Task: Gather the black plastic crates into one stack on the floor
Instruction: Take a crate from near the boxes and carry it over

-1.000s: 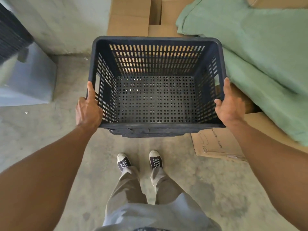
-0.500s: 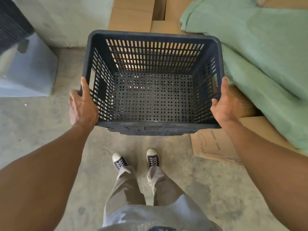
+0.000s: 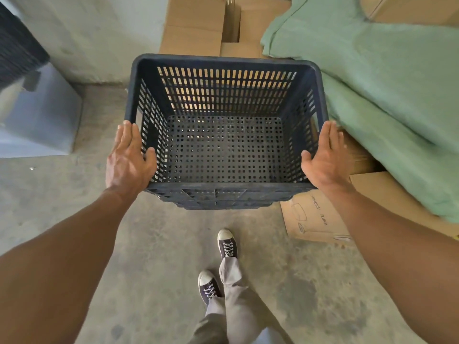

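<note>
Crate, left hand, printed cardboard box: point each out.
crate (image 3: 224,150), head view, perforated floor inside.
left hand (image 3: 128,161), head view, back of hand.
printed cardboard box (image 3: 314,219), head view, printed side face.

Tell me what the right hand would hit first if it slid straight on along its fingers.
Probably the green cloth draped over the cardboard boxes. The right hand points along the black crate wall towards it, though depth is unclear.

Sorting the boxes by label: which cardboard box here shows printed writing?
The cardboard box on the floor below the right hand, reading WHITE / BROWN. The boxes behind the black crate show plain faces.
</note>
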Available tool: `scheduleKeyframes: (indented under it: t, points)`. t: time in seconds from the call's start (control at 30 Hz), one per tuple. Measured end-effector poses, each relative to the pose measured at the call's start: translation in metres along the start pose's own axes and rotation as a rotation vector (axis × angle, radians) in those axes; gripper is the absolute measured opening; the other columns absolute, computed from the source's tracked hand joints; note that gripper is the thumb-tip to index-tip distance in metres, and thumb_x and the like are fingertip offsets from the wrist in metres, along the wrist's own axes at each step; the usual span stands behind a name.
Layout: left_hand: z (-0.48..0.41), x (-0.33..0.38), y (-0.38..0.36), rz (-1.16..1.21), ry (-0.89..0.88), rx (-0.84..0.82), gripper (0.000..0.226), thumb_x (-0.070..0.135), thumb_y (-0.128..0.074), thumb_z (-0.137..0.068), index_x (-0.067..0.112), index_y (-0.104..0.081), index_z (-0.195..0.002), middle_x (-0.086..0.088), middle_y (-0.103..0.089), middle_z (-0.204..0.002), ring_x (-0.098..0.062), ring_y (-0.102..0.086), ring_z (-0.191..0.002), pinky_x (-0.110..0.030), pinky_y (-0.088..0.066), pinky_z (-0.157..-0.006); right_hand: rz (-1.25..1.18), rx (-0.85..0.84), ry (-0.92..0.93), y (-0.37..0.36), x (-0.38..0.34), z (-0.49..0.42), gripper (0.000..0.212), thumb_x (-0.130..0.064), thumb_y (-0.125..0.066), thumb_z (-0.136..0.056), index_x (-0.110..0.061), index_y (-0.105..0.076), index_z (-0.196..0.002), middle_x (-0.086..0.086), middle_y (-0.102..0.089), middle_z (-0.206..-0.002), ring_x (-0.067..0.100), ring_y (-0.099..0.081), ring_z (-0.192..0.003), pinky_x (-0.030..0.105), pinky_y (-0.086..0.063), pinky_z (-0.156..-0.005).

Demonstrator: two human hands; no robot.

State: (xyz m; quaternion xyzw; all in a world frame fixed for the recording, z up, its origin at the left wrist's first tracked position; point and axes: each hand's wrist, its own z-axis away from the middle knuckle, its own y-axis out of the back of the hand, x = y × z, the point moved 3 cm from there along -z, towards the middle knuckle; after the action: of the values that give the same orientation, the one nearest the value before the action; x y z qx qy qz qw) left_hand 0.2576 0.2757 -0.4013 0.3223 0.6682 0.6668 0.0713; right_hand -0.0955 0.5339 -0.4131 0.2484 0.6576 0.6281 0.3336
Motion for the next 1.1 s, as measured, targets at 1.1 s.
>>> scheduleKeyframes:
  t: [1.1]
  points:
    - [0.008,0.017,-0.013,-0.34,0.067,-0.165,0.101,0.074,-0.007,-0.088,-0.003,0.002,-0.153,-0.022,0.009,-0.161,-0.032,0.011,-0.148,-0.042,0.006,-0.117,0.221,-0.033,0.085,-0.007,-0.005,0.013,0.083,-0.062,-0.035,-0.087,-0.011,-0.014,-0.149,0.016,0.002,-0.158,0.031,0.003,-0.144,0.048,-0.011,-0.114]
